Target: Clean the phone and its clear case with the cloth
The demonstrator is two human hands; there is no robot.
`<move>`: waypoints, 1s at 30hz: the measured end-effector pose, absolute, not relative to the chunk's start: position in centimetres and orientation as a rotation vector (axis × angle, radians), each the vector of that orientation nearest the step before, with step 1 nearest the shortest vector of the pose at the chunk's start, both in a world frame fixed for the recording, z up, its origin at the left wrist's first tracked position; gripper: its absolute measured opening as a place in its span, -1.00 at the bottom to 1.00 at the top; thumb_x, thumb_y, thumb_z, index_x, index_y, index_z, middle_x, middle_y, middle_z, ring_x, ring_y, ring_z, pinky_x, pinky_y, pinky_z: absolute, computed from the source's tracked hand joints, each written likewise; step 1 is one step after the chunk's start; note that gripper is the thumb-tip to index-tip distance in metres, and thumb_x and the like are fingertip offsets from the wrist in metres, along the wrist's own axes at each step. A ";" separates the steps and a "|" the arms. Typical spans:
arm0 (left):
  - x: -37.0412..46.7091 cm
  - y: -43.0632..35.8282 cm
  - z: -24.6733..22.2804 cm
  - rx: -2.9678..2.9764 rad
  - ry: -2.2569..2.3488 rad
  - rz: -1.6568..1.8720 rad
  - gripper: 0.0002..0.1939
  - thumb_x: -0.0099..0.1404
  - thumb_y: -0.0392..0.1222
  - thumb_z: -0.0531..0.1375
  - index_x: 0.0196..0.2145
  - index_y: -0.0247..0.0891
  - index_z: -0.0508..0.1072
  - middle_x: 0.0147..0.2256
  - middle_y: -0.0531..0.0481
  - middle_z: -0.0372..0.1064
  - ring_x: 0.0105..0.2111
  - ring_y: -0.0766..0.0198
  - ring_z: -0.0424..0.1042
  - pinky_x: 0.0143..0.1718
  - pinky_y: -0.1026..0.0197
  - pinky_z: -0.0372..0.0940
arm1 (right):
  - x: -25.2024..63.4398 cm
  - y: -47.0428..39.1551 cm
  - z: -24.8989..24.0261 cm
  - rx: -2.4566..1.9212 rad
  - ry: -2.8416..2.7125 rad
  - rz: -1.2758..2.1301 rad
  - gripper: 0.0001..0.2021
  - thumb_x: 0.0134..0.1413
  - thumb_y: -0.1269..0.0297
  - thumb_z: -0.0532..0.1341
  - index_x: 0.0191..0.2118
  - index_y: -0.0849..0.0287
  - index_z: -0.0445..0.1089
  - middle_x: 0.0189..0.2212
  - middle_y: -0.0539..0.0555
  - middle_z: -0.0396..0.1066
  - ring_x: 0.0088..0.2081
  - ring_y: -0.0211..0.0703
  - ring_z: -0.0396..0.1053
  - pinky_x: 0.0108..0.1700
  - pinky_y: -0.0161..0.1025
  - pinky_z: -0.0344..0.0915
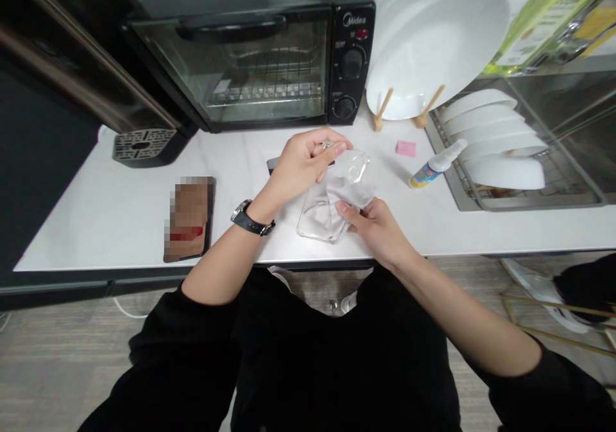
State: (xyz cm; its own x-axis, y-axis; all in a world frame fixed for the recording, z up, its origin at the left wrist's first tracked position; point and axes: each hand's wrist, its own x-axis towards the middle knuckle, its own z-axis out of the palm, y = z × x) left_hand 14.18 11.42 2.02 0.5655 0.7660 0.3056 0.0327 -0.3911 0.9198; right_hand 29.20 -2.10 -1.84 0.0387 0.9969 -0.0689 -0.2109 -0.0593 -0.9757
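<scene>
A clear phone case (360, 162) is tilted over the white counter near its front edge. My left hand (312, 159), with a black watch on the wrist, pinches the case's upper left end. A light grey cloth (349, 194) lies against the case, and my right hand (368, 220) holds it with the thumb on top. Part of a dark flat object (273, 164) shows behind my left hand. To the left, a phone (208, 226) with a blurred-out screen lies on the counter. A small spray bottle (430, 167) leans or stands to the right of the hands.
Behind the hands is a black toaster oven (353, 66). White plates (433, 53) stand in a wooden rack, and bowls (505, 170) sit in a metal rack at right. A pink note (406, 148) lies nearby. Another person's shoe (543, 297) is at lower right.
</scene>
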 end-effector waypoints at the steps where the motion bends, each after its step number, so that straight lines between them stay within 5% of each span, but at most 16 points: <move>1: 14.0 11.1 2.2 1.796 0.652 0.898 -0.55 0.47 0.29 0.32 -0.05 -0.17 0.61 -0.62 0.20 0.21 -0.66 0.42 0.17 -0.57 0.30 0.04 | 29.4 -2.2 -1.8 -1.122 -0.991 1.276 -0.52 0.00 -0.22 0.59 -0.14 0.04 0.66 -0.19 0.04 0.71 -0.18 -0.03 0.62 -0.07 -0.10 0.56; 6: 12.2 5.8 2.5 1.620 0.806 0.750 -0.43 0.42 0.12 0.41 0.21 -0.09 0.32 -0.19 0.06 0.56 -0.41 0.32 0.60 -0.36 0.26 0.49 | 29.8 -1.8 -1.6 -1.065 -0.775 1.151 -0.59 -0.04 -0.12 0.62 -0.15 -0.03 0.66 -0.19 0.00 0.73 -0.14 -0.04 0.65 -0.02 -0.10 0.58; 9: 10.3 1.8 1.6 1.567 0.958 0.760 -0.66 0.50 0.12 0.32 -0.03 -0.13 0.37 -0.31 0.09 0.57 -0.37 0.26 0.65 -0.28 0.22 0.57 | 28.7 -2.8 -2.0 -1.045 -0.716 1.212 -0.61 -0.02 -0.09 0.62 -0.16 0.00 0.66 -0.19 0.03 0.73 -0.14 -0.01 0.66 0.02 -0.04 0.59; 12: 8.2 -0.6 1.6 1.727 1.141 0.821 -0.75 0.53 0.04 0.30 0.01 -0.15 0.55 -0.38 0.09 0.56 -0.41 0.29 0.60 -0.30 0.24 0.50 | 28.3 -4.2 -2.2 -1.085 -0.700 1.157 -0.63 -0.01 -0.05 0.62 -0.17 0.01 0.65 -0.10 0.07 0.75 -0.01 0.06 0.67 0.15 0.04 0.59; 16: 5.7 -1.1 3.9 2.142 1.232 0.714 -0.71 0.56 0.00 0.26 0.08 -0.09 0.70 -0.30 0.01 0.65 -0.41 0.25 0.55 -0.33 0.20 0.42 | 30.3 -4.2 -0.8 -1.216 -0.878 0.990 -0.67 -0.01 -0.01 0.61 -0.20 0.05 0.69 -0.11 0.10 0.76 -0.05 0.12 0.68 0.06 0.07 0.63; 21: 4.4 0.3 7.3 2.490 1.095 0.493 -0.65 0.61 -0.01 0.18 0.16 -0.02 0.71 -0.19 -0.05 0.71 -0.26 0.14 0.65 -0.23 0.15 0.45 | 33.5 -2.4 1.4 -1.300 -1.490 1.091 -0.67 0.01 -0.06 0.60 -0.33 0.12 0.71 -0.30 0.09 0.74 -0.28 0.09 0.63 -0.23 -0.06 0.57; 26: 4.0 1.5 8.6 2.513 1.067 0.484 -0.67 0.60 0.03 0.19 0.07 0.02 0.75 -0.04 -0.04 0.74 -0.14 0.08 0.71 -0.07 0.11 0.51 | 34.5 -1.9 1.3 -1.244 -1.563 1.099 -0.69 0.14 -0.07 0.52 -0.24 0.09 0.76 -0.23 0.07 0.76 -0.29 0.04 0.62 -0.23 -0.09 0.53; 30: 4.8 1.5 8.6 2.554 0.935 0.301 -0.67 0.61 -0.08 0.15 0.10 0.06 0.72 -0.14 0.02 0.73 -0.20 0.11 0.68 -0.20 0.13 0.42 | 33.4 -2.2 1.2 -1.162 -1.746 1.137 -0.65 0.21 -0.14 0.48 -0.30 0.07 0.74 -0.31 0.01 0.73 -0.32 -0.01 0.57 -0.26 -0.15 0.43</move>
